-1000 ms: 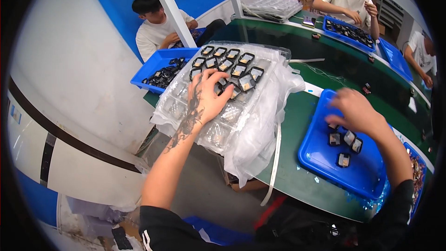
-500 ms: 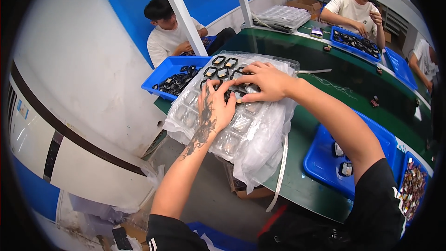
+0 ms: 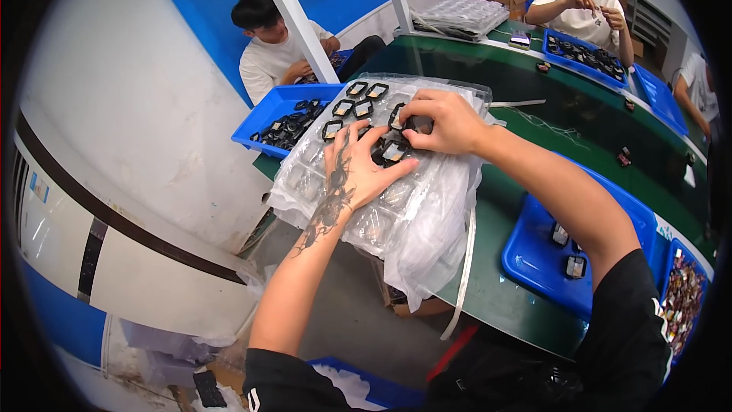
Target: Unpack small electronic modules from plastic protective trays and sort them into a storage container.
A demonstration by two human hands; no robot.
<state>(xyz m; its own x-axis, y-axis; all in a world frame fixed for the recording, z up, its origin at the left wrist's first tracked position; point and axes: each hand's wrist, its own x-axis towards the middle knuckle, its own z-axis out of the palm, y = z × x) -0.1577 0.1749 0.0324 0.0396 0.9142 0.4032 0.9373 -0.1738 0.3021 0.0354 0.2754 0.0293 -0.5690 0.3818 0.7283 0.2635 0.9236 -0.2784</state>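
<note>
A clear plastic tray [image 3: 305, 183] with moulded pockets lies in front of me, its near side draped with a thin plastic bag [image 3: 423, 252]. Several small black frames with pale centres, such as this black-framed part [image 3: 363, 109], sit in its far left pockets. My right hand [image 3: 446, 123] is closed, thumb and forefinger pinching another black-framed part [image 3: 396, 117] over the tray. Resting on the tray with fingers apart is my left hand [image 3: 357, 170]; its thumb lies beside a black-framed part [image 3: 393, 152]. Its fingertips partly cover other parts.
Left of the tray, a blue bin [image 3: 255, 118] holds many black parts. A blue tray [image 3: 526, 248] with a few parts stands right, beside a bin of small coppery pieces [image 3: 682, 294]. Co-workers sit across the green table [image 3: 610, 130]; a white post [image 3: 293, 19] rises at its far left.
My right hand has drawn its fingers together on a black-framed part and shifted slightly right. My left thumb has moved outward, uncovering another part. The co-worker at the far right has raised both hands.
</note>
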